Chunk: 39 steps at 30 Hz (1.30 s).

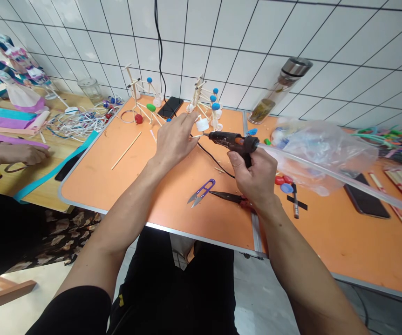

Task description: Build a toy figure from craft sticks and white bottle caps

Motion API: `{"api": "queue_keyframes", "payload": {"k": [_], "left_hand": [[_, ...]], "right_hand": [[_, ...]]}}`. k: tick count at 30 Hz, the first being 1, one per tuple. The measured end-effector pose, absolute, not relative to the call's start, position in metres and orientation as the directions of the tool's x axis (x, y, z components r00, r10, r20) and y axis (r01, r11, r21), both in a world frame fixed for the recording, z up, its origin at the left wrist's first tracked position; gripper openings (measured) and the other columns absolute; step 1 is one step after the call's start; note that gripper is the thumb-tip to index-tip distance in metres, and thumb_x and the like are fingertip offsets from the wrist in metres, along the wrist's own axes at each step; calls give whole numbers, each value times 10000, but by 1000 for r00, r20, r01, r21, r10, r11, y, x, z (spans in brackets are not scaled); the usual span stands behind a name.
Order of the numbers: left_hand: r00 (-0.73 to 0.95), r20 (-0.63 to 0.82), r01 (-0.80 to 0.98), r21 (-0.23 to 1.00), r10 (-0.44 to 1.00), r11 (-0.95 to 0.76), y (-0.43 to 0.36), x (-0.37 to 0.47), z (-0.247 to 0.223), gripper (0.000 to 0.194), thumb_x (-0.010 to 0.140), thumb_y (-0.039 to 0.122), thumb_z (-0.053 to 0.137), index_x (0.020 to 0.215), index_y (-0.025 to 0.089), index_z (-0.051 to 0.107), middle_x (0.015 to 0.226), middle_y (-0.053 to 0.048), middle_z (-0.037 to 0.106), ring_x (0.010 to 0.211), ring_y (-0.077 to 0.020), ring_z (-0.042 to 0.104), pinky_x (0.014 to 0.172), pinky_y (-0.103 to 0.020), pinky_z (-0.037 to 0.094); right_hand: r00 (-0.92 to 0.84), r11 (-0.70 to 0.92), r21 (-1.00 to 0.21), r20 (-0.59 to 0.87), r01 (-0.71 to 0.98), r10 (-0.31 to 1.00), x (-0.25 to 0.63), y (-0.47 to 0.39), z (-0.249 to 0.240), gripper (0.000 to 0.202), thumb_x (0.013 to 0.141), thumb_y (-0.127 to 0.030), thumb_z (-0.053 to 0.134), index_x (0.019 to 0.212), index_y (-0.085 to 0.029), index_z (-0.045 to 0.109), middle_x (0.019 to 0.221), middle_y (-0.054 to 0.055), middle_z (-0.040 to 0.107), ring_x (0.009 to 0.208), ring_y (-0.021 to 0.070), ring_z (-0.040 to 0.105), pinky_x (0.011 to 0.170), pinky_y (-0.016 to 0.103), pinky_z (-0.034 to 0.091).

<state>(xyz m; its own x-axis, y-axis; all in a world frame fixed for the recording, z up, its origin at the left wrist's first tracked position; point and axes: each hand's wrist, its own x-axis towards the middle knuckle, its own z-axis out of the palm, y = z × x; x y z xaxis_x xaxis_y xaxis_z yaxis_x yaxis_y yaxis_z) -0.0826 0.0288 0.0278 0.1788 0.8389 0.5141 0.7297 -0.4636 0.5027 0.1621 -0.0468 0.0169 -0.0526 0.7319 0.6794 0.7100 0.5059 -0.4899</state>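
My right hand (256, 174) is wrapped round a black hot glue gun (227, 138), with a long clear glue stick (326, 173) running out of its back. The nozzle points left, close to the fingertips of my left hand (176, 137). Those fingers are closed on a thin wooden stick (196, 137), mostly hidden by the hand. Just beyond stands a model of wooden sticks (198, 90) with blue balls (215, 106) and a white cap (202, 124). A similar stick model (134, 90) with a red ball (138, 119) and a green ball (151, 107) stands to its left.
Purple thread snips (201, 193) and dark scissors (227, 197) lie before me on the orange table (106, 186). A phone (170, 108), a glass bottle (279, 90) and a plastic bag (326, 153) are farther back. Another person's hand (22, 154) is at left.
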Motion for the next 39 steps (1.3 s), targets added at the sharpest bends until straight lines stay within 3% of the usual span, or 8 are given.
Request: {"api": "queue_keyframes", "payload": {"k": [11,18,26,30,36,39], "left_hand": [[170,521,679,553,836,-483,30,-83,26,551,949,374,886,1464,364,688,1309,-106,766,1435,-423,633,1033,-449,569],[173,511,717,521,842,-464,27,-81,30,523,963,288,858,1457,348,698,1322,-107,755,1409,-419,648,1055,-475,564],[179,510,729,506,842,-461,27,-81,30,529,971,332,860,1468,354,681,1335,-108,762,1428,-420,647,1067,-474,577],[192,505,763,463,842,-452,26,-80,32,541,987,324,844,1498,339,665,1363,-115,761,1438,-421,651,1080,-474,572],[199,420,902,275,885,-333,14,-76,46,542,1061,291,733,1584,360,608,1445,-96,754,1417,-361,692,1067,-437,585],[209,422,912,241,882,-332,13,-75,48,559,1063,296,733,1600,366,595,1439,-95,760,1408,-356,700,1047,-429,594]], "right_hand": [[-29,465,-487,667,739,744,164,-46,15,531,1085,-738,572,966,-255,758,738,37,638,692,243,601,709,400,520],[-33,475,-482,675,737,737,163,-47,16,526,1093,-718,568,980,-245,766,753,46,656,701,245,618,710,398,521],[-29,481,-490,678,727,735,162,-48,17,479,1090,-679,597,956,-247,755,730,34,641,692,242,609,707,402,511],[-46,493,-474,685,730,727,162,-47,17,493,1102,-677,579,975,-239,765,759,44,664,707,236,619,715,392,515],[-70,556,-433,741,710,667,163,-44,14,477,1109,-643,593,960,-219,755,740,35,648,677,222,594,683,375,485],[-75,560,-431,742,708,667,163,-44,14,453,1111,-622,599,960,-223,749,749,35,651,686,223,600,687,373,481]]}}
